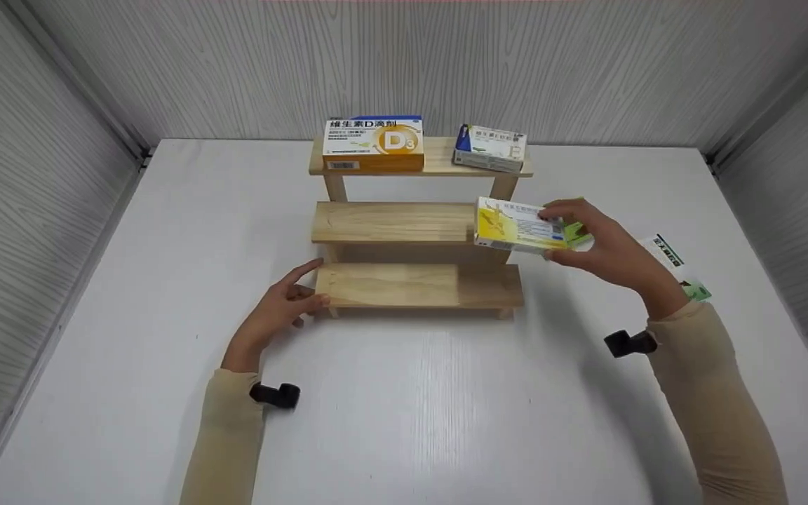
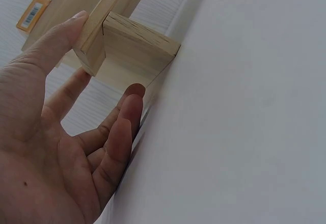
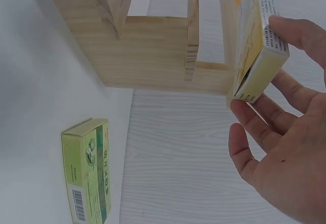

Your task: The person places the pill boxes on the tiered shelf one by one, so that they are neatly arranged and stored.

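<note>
"Bracketing the lowest step's end, the left hand (image 1: pixel 274 315) has thumb and forefinger on a three-tiered pale wooden stand (image 1: pixel 390 284), remaining fingers loosely bent!"

"Steadying it, I'd judge; it looks light enough to nudge. Smooth planks, straight grain, square-cut ends."

"Over right, on the glossy white table (image 1: pixel 404 421), a white-and-green printed carton (image 1: pixel 697 289) peeps past the forearm."

"And the right hand (image 1: pixel 604 245)?"

"Part-closed, thumb one side, fingers the other, pinching a flat yellow-and-white cardboard box (image 1: pixel 516 226) by one end! It's at the middle step's right end; touching the wood or not, I can't tell."

"Clever hold, probably: the opposite end is free of fingers. Crisp edges, too."

"Up top, a big orange-and-white cardboard box (image 1: pixel 374 144) sits left, a small blue-and-white carton (image 1: pixel 491 147) right, spaced apart, presumably so both labels show."

"Behind them, a grey wood-patterned wall (image 1: pixel 376 63), all wavy streaks!"
</note>
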Demonstrator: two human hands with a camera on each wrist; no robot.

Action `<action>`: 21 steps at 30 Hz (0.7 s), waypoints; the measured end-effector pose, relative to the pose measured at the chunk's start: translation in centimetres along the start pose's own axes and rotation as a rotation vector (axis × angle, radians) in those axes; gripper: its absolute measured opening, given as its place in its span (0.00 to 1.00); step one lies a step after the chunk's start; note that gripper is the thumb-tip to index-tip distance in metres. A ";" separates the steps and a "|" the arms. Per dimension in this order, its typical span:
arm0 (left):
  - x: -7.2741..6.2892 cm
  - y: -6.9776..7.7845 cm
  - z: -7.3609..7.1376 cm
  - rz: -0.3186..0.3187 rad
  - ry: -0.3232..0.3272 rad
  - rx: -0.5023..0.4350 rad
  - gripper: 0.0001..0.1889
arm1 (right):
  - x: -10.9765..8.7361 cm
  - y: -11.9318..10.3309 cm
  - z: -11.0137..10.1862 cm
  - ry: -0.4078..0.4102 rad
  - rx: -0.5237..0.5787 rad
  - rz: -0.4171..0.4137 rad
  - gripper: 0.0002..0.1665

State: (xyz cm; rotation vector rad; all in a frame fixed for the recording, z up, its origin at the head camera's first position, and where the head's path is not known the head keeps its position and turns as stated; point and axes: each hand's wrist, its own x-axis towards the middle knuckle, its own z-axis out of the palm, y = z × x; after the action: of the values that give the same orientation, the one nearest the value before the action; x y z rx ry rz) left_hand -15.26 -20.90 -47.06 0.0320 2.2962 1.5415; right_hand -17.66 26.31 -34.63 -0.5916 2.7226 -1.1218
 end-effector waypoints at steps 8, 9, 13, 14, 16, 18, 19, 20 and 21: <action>0.0 0.1 0.0 -0.006 0.006 0.023 0.39 | 2.5 -0.9 0.9 -0.033 0.020 0.003 0.31; 0.0 0.1 0.0 -0.004 0.005 0.026 0.39 | 2.8 -0.9 1.0 -0.036 0.021 -0.007 0.31; 0.0 0.2 0.0 -0.001 -0.004 0.024 0.39 | 3.6 -0.9 1.3 -0.050 0.015 -0.018 0.31; -0.1 0.3 0.0 -0.006 -0.007 0.023 0.39 | 3.8 -0.9 1.4 -0.054 0.013 -0.016 0.30; -0.6 1.1 0.0 -0.010 -0.013 0.020 0.39 | 4.1 -0.9 1.6 -0.060 0.010 -0.002 0.30; -0.8 1.5 0.0 -0.016 -0.018 0.025 0.38 | 4.4 -0.8 1.8 -0.062 0.010 0.022 0.30; -0.7 1.4 0.0 -0.019 -0.019 0.029 0.38 | 4.6 -0.7 1.9 -0.063 0.012 0.029 0.30; -0.7 1.4 0.0 -0.020 -0.018 0.031 0.38 | 4.7 -0.7 1.9 -0.064 0.015 0.037 0.30; -0.6 1.4 -0.1 -0.019 -0.016 0.033 0.38 | 4.8 -0.6 1.9 -0.064 0.017 0.042 0.30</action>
State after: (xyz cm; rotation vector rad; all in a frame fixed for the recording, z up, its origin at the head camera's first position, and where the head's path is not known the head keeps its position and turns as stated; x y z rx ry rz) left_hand -14.95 -20.53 -45.62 0.0311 2.3028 1.4888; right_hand -21.36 22.71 -35.50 -0.5556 2.6558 -1.0962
